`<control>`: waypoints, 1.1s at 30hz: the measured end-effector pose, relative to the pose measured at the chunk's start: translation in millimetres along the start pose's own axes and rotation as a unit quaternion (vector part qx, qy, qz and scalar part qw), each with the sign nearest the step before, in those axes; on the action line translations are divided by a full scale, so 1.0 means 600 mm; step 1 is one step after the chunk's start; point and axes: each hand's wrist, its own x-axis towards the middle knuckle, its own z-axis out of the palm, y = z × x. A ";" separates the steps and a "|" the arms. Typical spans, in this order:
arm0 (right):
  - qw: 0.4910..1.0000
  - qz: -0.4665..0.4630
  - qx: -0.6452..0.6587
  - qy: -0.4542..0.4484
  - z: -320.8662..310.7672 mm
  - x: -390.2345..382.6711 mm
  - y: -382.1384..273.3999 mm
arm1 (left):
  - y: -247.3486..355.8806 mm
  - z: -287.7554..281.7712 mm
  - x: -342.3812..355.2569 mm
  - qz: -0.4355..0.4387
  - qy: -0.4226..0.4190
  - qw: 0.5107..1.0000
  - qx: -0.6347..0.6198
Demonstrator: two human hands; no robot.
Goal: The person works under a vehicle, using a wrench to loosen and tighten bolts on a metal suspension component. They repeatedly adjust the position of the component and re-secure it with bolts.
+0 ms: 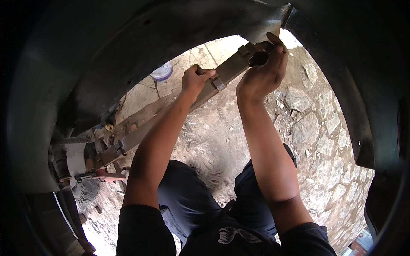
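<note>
A long brown leaf spring (232, 68) with metal clips slants from the lower left up to the upper right, below a dark curved panel. My left hand (197, 80) grips it from above, thumb along the top beside a clip (218, 83). Farther up, close to another clip (244, 50), my right hand (265, 70) curls around the spring's upper end. One finger of that hand points up; the other fingertips are partly hidden. The lower end of the spring meets dark metal parts (99, 161) at the left.
Dark curved bodywork (124, 55) arches above and around both arms. Behind the spring a white and purple tub (162, 71) stands on paving slabs. Rough stone ground (316, 128) lies below. A pinkish shape (112, 176), possibly another person's hand, shows near the lower left parts.
</note>
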 end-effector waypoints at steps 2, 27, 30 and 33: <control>1.000 -0.002 -0.025 0.009 -0.004 0.005 0.005 | 0.006 0.021 -0.007 0.025 0.073 0.996 0.033; 0.992 -0.091 -0.041 -0.077 0.012 -0.025 -0.007 | -0.030 0.023 -0.002 0.078 0.074 0.993 -0.038; 0.989 -0.114 -0.037 -0.091 0.009 -0.022 0.005 | -0.009 0.037 -0.010 0.055 0.138 0.988 0.038; 0.988 -0.118 -0.058 -0.081 0.014 -0.023 0.009 | -0.004 0.058 0.009 0.006 0.191 0.979 0.078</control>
